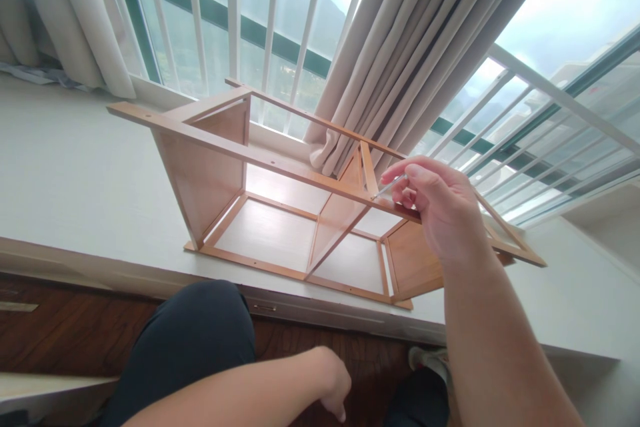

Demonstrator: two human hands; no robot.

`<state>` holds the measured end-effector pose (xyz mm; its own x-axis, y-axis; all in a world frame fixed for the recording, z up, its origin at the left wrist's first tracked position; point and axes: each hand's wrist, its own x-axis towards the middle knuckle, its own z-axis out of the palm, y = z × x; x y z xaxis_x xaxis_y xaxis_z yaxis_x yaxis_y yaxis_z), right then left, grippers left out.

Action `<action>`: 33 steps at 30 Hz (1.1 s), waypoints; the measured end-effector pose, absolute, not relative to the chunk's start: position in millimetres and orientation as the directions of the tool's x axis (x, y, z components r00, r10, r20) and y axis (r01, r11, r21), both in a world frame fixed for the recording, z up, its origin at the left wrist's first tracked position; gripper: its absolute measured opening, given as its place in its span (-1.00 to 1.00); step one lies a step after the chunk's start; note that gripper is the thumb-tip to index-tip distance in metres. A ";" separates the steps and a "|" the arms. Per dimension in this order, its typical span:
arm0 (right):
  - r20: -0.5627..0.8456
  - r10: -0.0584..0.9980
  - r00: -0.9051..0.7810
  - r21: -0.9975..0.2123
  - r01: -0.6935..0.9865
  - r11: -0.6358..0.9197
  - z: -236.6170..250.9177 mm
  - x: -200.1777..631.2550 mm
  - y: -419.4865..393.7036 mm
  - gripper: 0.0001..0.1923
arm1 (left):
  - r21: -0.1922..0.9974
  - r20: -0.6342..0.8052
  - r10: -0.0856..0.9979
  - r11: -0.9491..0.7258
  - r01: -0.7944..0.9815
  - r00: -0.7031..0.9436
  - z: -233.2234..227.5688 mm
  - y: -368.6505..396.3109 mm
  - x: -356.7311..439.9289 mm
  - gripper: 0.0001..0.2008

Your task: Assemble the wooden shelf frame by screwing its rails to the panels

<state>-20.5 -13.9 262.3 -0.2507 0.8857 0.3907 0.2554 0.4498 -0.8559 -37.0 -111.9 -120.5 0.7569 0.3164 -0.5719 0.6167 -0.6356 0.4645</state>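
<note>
The wooden frame (280, 168) is taken as the landmark; it is laid on its long side on the white ledge (65, 160), with one pair of long rails raised and the other pair set against the ledge; three wooden panels are seen within it, one near each end and one between them.

A thin metal tool (393, 185) is held by the right hand (443, 203) above the near raised rail of the frame; its shaft is clamped between thumb and fingers, and its tip is brought to the rail at the joint with the short crosspiece (369, 170); whether the rail is also touched by the lower fingers cannot be told.

The left hand (333, 383) is hung below the frame's near side, well apart from it, over the dark wooden floor (65, 327); its fingers are partly hidden, and whether they are together or apart cannot be told.

Behind the frame, a gathered beige curtain (395, 47) and a white railing (234, 13) are noted; in front of it, a dark-clothed knee (200, 333) is seen.
</note>
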 end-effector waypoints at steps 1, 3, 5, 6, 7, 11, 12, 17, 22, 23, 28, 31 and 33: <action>0.396 0.881 -0.258 -0.856 0.244 0.456 262.6 -20.9 -14.2 -0.78 | 0.462 -0.576 0.311 -0.639 0.615 0.756 -118.4 -111.7 -37.7 -0.63; 0.412 0.872 -0.266 -0.854 0.222 0.471 263.1 -21.9 -14.4 -0.80 | 0.458 -0.590 0.296 -0.643 0.613 0.751 -115.8 -111.3 -38.5 -0.62; 0.418 0.869 -0.264 -0.855 0.207 0.475 263.3 -23.3 -14.2 -0.81 | 0.485 -0.567 0.304 -0.627 0.609 0.765 -115.9 -110.7 -38.6 -0.62; 0.420 0.869 -0.262 -0.858 0.198 0.474 263.2 -24.2 -13.9 -0.82 | 0.510 -0.541 0.317 -0.612 0.604 0.779 -116.7 -110.4 -38.3 -0.63; 0.420 0.869 -0.260 -0.860 0.191 0.473 262.9 -25.2 -13.7 -0.82 | 0.535 -0.515 0.332 -0.596 0.599 0.790 -117.7 -110.2 -38.0 -0.63; 0.443 0.866 -0.233 -0.844 0.216 0.490 259.6 -28.5 -12.1 -0.76 | 0.541 -0.505 0.352 -0.583 0.607 0.788 -121.0 -110.5 -37.3 -0.62; 0.454 0.861 -0.228 -0.835 0.229 0.501 258.3 -28.7 -11.7 -0.74 | 0.527 -0.515 0.352 -0.590 0.612 0.782 -121.3 -110.8 -37.5 -0.61; 0.503 0.838 -0.211 -0.802 0.247 0.543 253.1 -27.0 -11.5 -0.71 | 0.494 -0.509 0.361 -0.621 0.609 0.781 -121.3 -110.8 -38.0 -0.62; 0.527 0.825 -0.205 -0.790 0.239 0.564 252.4 -26.6 -13.4 -0.77 | 0.476 -0.546 0.313 -0.648 0.595 0.777 -120.4 -109.9 -36.1 -0.64; 0.528 0.824 -0.206 -0.791 0.235 0.565 252.4 -26.7 -13.6 -0.78 | 0.474 -0.544 0.318 -0.647 0.597 0.777 -120.8 -110.2 -35.7 -0.64; 0.525 0.828 -0.194 -0.794 0.239 0.559 251.4 -26.5 -13.3 -0.76 | 0.499 -0.500 0.373 -0.614 0.612 0.782 -125.0 -111.9 -35.1 -0.61; 0.521 0.832 -0.190 -0.799 0.234 0.554 250.7 -26.2 -13.2 -0.75 | 0.491 -0.518 0.353 -0.624 0.609 0.779 -124.6 -112.1 -36.3 -0.62; 0.517 0.835 -0.190 -0.803 0.231 0.550 250.2 -25.9 -12.9 -0.75 | 0.488 -0.525 0.348 -0.625 0.610 0.777 -122.3 -112.0 -37.4 -0.65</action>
